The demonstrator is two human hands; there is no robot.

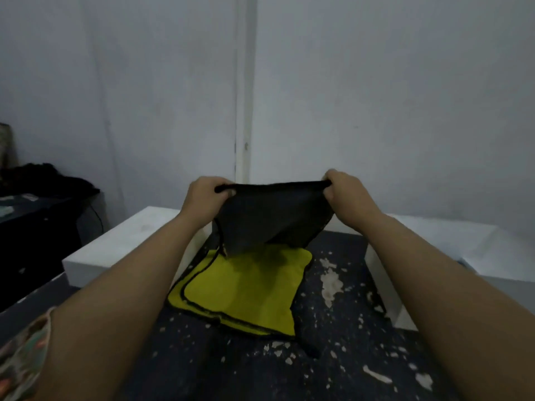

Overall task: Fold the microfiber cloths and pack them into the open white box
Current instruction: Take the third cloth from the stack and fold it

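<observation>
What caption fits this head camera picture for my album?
Both hands, left hand and right hand, hold a dark cloth above a yellow cloth.

Matt dark cloth (269, 218), yellow plush cloth (246, 287)

We see a dark cloth (269, 215) hanging lifted by its top corners; a yellow cloth (246, 287), black-edged, lies folded beneath.

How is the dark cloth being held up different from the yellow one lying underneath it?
The dark grey cloth is lifted, gripped at its top corners by the left hand and right hand; the yellow cloth lies on the dark speckled surface, untouched. The grey one hangs stretched and sagging; the yellow one is spread flat. Both have dark edging.
</observation>
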